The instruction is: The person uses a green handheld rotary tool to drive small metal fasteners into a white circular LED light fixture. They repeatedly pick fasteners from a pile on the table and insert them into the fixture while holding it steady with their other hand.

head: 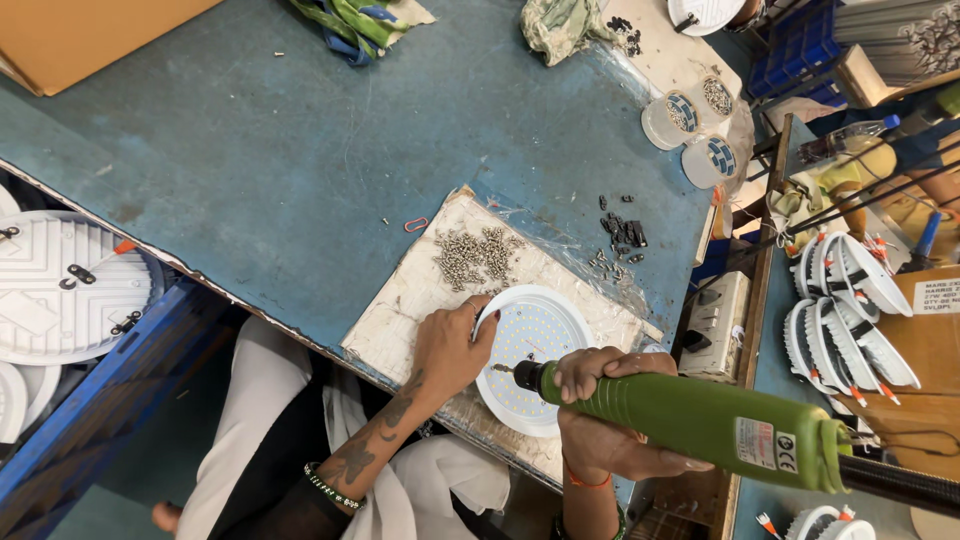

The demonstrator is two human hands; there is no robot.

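A round white lamp panel (pixel 535 335) dotted with small yellow chips lies on a worn white board (pixel 400 310) at the table's near edge. My left hand (pixel 450 345) rests on the panel's left rim, fingers curled over it. My right hand (pixel 600 400) grips a green electric screwdriver (pixel 700 420), whose bit tip touches the panel near its left middle. A pile of small silver screws (pixel 475 255) sits on the board just beyond my left hand.
The blue table (pixel 300 150) carries black clips (pixel 625 232), three round plastic tubs of small parts (pixel 690 125), a cloth (pixel 555 25) and a cardboard box (pixel 90 35). White lamp housings are stacked at right (pixel 850 310) and left (pixel 60 290). A switch box (pixel 715 325) sits beside the board.
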